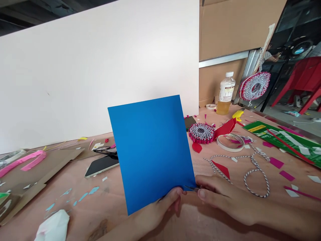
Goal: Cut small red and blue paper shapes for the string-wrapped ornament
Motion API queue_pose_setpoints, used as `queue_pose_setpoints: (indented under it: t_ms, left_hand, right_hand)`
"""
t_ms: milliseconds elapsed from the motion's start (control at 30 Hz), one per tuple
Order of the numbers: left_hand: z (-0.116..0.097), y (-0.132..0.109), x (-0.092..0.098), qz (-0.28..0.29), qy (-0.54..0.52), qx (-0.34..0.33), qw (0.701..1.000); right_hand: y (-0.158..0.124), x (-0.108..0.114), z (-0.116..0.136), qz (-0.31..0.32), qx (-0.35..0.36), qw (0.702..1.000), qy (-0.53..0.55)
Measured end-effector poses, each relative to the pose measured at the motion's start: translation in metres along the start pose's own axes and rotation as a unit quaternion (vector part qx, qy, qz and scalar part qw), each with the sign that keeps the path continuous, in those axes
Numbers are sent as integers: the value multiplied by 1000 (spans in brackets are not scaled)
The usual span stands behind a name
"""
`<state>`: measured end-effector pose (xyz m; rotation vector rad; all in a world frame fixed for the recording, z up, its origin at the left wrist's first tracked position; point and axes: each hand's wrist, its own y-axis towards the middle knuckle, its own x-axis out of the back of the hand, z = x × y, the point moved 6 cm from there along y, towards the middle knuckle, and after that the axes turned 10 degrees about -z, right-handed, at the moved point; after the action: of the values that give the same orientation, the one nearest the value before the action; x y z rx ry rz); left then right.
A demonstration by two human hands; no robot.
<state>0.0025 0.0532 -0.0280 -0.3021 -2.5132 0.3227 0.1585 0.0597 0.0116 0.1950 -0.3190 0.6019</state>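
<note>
A square sheet of blue card stands tilted up above the pink-topped table. My left hand pinches its lower edge, with the fingers partly behind the sheet. My right hand comes in from the right, close to the sheet's lower right corner. Its fingers hold a thin dark pointed tool, whose tip touches or nearly touches that corner. Most of the tool is hidden in my fingers, so I cannot tell its exact kind. Twisted black-and-white cord lies on the table to the right of the sheet.
A red-and-white paper rosette, a tape roll, a phone, a plastic bottle with yellow liquid, and a green printed sheet stand among paper scraps. A white board rises behind the table.
</note>
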Motion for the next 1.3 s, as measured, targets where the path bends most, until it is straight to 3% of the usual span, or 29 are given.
queue_pose_setpoints:
  t_ms: [333,567,767,933,1067,1167,1300]
  left_hand:
    - [3,1,-2,3,-19,-7,1000]
    - [3,0,5,-50,13,20,998]
    - [-1,-2,1,-16,-1,8,1000]
    - [-1,-5,1,-8,-38,49,998]
    - [-5,-4,-1,32,-65,-3,997]
    - [-6,-4,-5,76,-60,-19,995]
    - [-6,-5,-7,83,-42,-6,996]
  right_hand:
    - [-2,0,-4,-7,-6,999,-43]
    - [0,3,-19,-70,-38,995,-62]
    - [5,18,-18,-97,-32,992,-69]
    - [4,27,-23,-105,-22,991,-85]
    - [4,31,-16,-89,-11,994,-64]
    - [4,40,-7,-118,-1,991,-62]
    - [4,58,-8,-177,-25,983,-41]
